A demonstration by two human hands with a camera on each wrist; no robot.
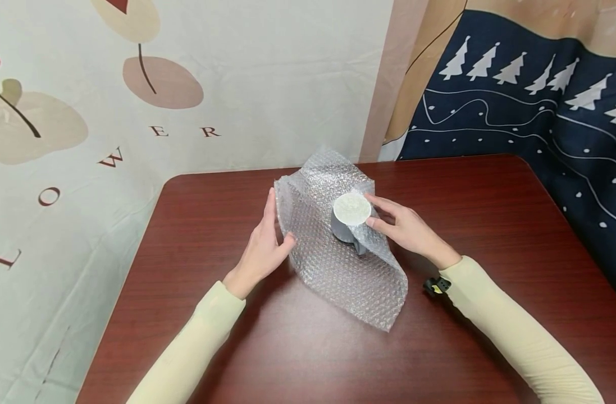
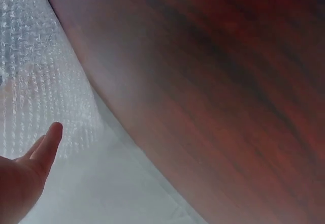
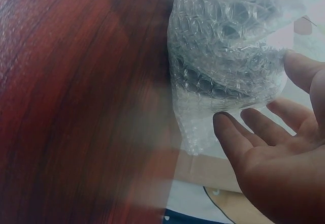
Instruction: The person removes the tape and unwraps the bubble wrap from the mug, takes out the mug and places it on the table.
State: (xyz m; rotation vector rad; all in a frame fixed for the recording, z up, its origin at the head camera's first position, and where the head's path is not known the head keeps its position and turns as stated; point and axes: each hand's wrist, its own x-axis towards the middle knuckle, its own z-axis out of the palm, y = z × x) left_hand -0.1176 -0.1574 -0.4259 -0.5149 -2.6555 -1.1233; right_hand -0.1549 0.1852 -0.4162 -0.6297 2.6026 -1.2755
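A dark grey mug with a pale round top stands on a sheet of bubble wrap. Its handle faces the near side, and the wrap folds up over its right side. My right hand holds the folded wrap against the mug, thumb near and fingers farther back. In the right wrist view, those fingers curve along the wrapped side. At the sheet's left edge, my left hand touches the raised wrap with extended fingers and the thumb apart. The left wrist view shows only part of that hand beside the wrap.
The sheet lies on a dark red wooden table with rounded far corners. Behind it hangs a pale printed cloth, with a navy tree-patterned cloth at the right. A small black device sits at my right cuff.
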